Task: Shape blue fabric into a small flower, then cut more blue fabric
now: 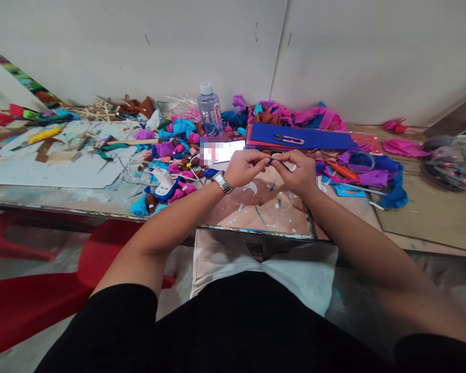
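Note:
My left hand [245,168], with a metal watch at the wrist, and my right hand [297,171] meet over the worktable [256,212]. Both pinch a small dark blue strip [276,162] between thumbs and fingertips, fingers curled closed. Directly behind the hands lies a phone [223,152] with a lit screen. Further back sits a stack of blue and red sheets [306,138] with a thread snipper [288,139] resting on top.
Heaps of pink, blue and purple crepe paper pieces [178,155] cover the table's left and back. A water bottle [210,111] stands at the rear. A white and blue glue gun [165,186] lies left. Sticks [101,109] pile far left. Red plastic chair [31,295] below left.

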`<state>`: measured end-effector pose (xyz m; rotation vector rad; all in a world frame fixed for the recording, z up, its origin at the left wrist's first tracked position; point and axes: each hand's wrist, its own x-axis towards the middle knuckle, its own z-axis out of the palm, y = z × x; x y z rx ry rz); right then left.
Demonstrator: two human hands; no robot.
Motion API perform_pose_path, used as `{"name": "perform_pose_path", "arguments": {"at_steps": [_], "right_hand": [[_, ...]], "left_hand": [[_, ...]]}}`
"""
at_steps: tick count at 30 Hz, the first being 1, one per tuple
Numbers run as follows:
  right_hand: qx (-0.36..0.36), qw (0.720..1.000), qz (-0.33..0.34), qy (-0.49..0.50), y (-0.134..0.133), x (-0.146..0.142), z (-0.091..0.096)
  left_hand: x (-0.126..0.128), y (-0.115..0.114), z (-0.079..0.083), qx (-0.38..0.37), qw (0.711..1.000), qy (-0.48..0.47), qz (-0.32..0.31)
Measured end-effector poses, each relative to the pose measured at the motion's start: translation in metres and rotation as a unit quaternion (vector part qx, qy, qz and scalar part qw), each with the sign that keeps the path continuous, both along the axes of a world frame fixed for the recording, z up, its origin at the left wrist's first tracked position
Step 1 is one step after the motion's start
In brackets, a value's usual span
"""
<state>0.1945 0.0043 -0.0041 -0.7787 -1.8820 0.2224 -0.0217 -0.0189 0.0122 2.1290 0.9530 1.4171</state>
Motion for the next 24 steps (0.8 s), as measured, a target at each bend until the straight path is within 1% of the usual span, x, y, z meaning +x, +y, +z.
{"name": "perform_pose_path", "arguments": {"at_steps": [5,10,14,18,24], "right_hand": [[-0.007,1.000,-0.017,0.014,-0.003,-0.002,0.004],[0.025,0.999,0.046,-0.014,-0.004,-0.002,0.009],[0.047,0.998,0.040,-0.002,-0.004,-0.002,0.011],[0.055,0.997,0.052,-0.006,-0.004,-0.002,0.009],[0.044,0.998,0.052,-0.005,-0.003,-0.003,0.006]], "left_hand": [[0.000,0.001,-0.001,-0.024,0.999,-0.002,-0.029],[-0.001,0.004,-0.004,-0.055,0.997,-0.005,-0.047],[0.001,0.003,-0.004,-0.089,0.994,-0.019,-0.054],[0.004,0.004,-0.004,-0.114,0.991,-0.041,-0.055],[0.007,0.005,-0.006,-0.116,0.989,-0.085,-0.039]]}}
